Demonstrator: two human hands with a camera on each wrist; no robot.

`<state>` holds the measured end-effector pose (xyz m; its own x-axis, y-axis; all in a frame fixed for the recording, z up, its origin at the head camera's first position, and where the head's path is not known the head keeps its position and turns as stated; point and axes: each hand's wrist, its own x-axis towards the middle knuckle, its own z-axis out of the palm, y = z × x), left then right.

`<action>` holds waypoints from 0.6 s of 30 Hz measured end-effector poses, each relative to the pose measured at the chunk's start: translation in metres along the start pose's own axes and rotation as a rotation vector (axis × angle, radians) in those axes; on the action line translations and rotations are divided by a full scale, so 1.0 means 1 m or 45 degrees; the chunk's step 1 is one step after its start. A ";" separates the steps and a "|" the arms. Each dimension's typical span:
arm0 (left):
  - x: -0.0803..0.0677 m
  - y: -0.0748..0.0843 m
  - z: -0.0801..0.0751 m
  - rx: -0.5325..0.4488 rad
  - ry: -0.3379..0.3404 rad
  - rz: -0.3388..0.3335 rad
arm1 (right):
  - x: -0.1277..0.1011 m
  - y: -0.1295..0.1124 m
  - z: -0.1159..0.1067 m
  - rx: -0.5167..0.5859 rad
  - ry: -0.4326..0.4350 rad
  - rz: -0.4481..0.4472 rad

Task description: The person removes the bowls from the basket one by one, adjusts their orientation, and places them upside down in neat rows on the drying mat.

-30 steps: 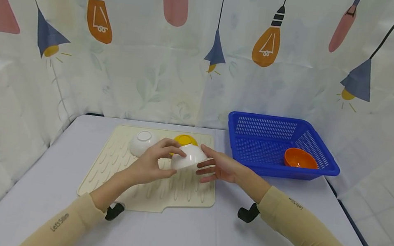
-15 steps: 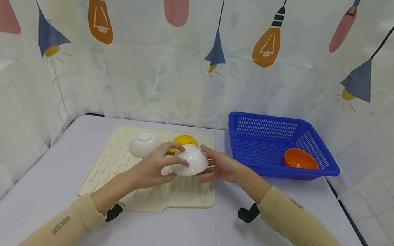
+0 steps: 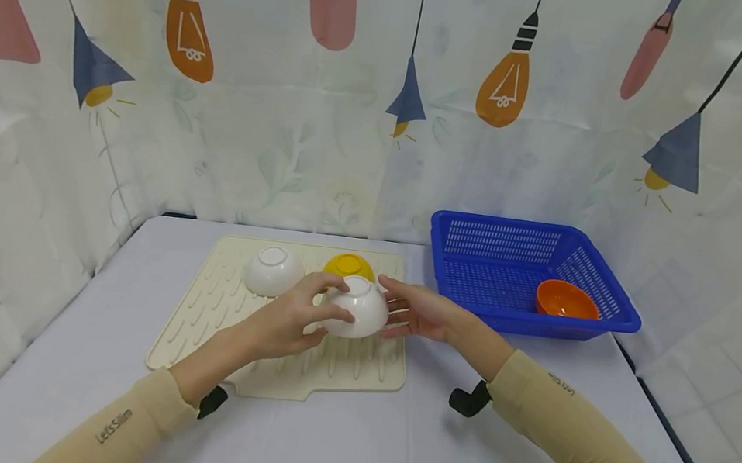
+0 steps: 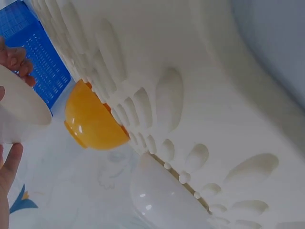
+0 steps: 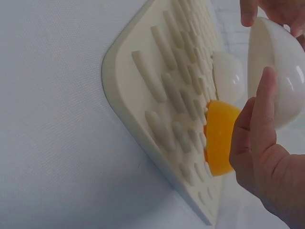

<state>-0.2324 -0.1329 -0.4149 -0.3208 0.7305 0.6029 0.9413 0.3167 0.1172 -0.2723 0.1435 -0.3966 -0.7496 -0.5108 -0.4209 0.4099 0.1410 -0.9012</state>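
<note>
A: Checking the held item first: white bowl [image 3: 355, 308], raised above the right half of the cream drying mat [image 3: 218, 321], between both hands.

B: Grip state?

A: Left hand [image 3: 285, 318] has its fingers curled over the top and near side of the bowl, thumb underneath. Right hand [image 3: 418, 312] lies against the bowl's right side with fingers mostly extended and the thumb along the wall; the right wrist view shows that thumb flat on the white surface.

B: Orientation?

A: The foot ring faces up and slightly away from the person; the mouth faces down and toward the person. The bowl is tilted, not level. It is round, so it has no long axis; its centre axis leans back from vertical.

B: Surroundings?

A: A yellow bowl [image 3: 350, 265] sits upside down on the mat just behind the held bowl, partly covered by it in the head view. A second white bowl [image 3: 273, 270], also upside down, stands to the left of the yellow one, near the left hand's fingertips but apart from them. A blue basket [image 3: 483, 234] stands on the table [image 3: 342, 447] to the right of the mat, well apart from the hands, with an orange bowl [image 3: 565, 298] upright in its near right corner.
</note>
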 end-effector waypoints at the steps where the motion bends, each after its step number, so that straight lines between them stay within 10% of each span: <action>1: 0.000 0.000 0.000 0.001 0.003 0.013 | 0.000 0.000 0.000 -0.006 0.000 0.001; 18: 0.005 0.006 0.004 0.237 -0.074 0.136 | -0.001 -0.006 0.003 -0.084 0.031 0.025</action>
<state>-0.2286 -0.1250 -0.4145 -0.2309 0.7978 0.5569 0.9362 0.3381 -0.0962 -0.2724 0.1406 -0.3910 -0.7544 -0.4866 -0.4405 0.3904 0.2070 -0.8971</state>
